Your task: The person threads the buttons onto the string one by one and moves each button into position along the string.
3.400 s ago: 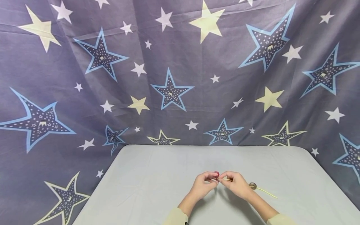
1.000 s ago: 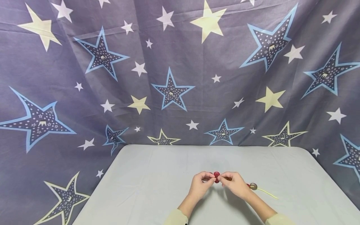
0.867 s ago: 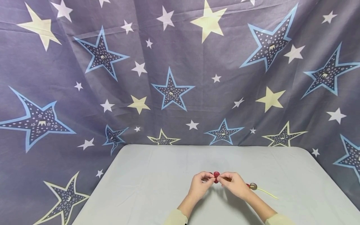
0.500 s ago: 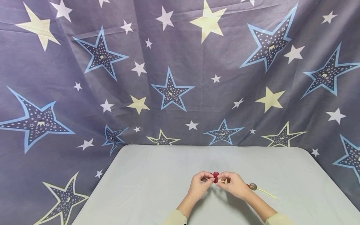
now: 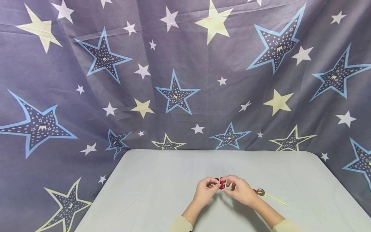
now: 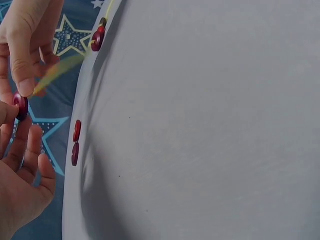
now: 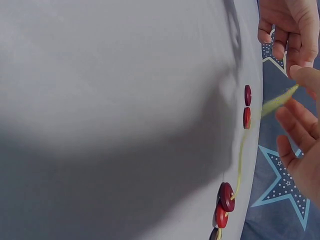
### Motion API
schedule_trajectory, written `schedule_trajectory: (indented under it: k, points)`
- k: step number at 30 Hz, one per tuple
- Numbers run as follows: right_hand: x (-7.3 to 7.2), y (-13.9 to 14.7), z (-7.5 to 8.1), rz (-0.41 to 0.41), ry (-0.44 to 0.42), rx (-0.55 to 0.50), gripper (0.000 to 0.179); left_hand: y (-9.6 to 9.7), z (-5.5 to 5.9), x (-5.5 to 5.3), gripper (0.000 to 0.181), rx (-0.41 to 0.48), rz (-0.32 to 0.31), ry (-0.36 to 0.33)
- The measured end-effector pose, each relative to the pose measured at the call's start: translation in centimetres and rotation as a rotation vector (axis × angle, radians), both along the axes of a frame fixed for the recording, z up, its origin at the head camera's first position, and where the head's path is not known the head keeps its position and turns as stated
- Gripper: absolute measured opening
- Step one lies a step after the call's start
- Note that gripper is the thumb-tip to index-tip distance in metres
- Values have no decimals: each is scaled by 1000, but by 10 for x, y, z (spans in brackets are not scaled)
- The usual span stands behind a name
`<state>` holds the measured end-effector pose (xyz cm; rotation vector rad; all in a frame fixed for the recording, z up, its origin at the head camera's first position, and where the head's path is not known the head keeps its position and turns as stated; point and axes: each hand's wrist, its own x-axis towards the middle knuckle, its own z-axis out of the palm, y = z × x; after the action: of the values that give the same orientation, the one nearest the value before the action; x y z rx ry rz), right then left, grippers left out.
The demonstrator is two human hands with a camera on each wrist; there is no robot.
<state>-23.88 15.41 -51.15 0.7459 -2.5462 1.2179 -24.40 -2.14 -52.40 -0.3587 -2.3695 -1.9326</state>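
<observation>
My left hand (image 5: pixel 205 190) pinches a dark red button (image 6: pixel 20 107) between thumb and fingertip, above the table near its front edge. Right against it, my right hand (image 5: pixel 241 190) has its fingertips at the button and appears to pinch the yellow cord (image 7: pixel 280 102) there. Part of this cord is blurred. The cord runs on along the table to a threaded dark red button (image 7: pixel 227 197), a red button (image 7: pixel 222 216) and a brown button (image 5: pixel 261 192). Fingers hide the held button's holes.
Two loose buttons, one red (image 6: pixel 77 131) and one dark red (image 6: pixel 75 154), lie on the pale table (image 5: pixel 162 180). The cord's free yellow end (image 5: pixel 276 199) trails to the right of the brown button. A star-patterned cloth (image 5: pixel 185 58) hangs behind the table.
Half a second ago a stretch of cord showed between the held button and my right fingers. Those fingers have since come back to the button, index finger raised. My left hand stays put.
</observation>
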Motion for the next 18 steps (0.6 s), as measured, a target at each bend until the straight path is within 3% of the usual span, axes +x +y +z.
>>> schedule_trajectory:
  k: [6,8,10,18]
  points:
    - [1,1,-1,-4,36,32,29,-1,-3,0,12,5,-15,-45]
    - [2,1,-1,-20,33,57,29,-1,-2,1,11,9,-21,-44]
    - [2,2,-1,-33,29,79,28,-1,5,5,11,0,-24,-39]
    - [5,4,1,-34,18,98,27,-1,0,3,10,-30,-16,-26]
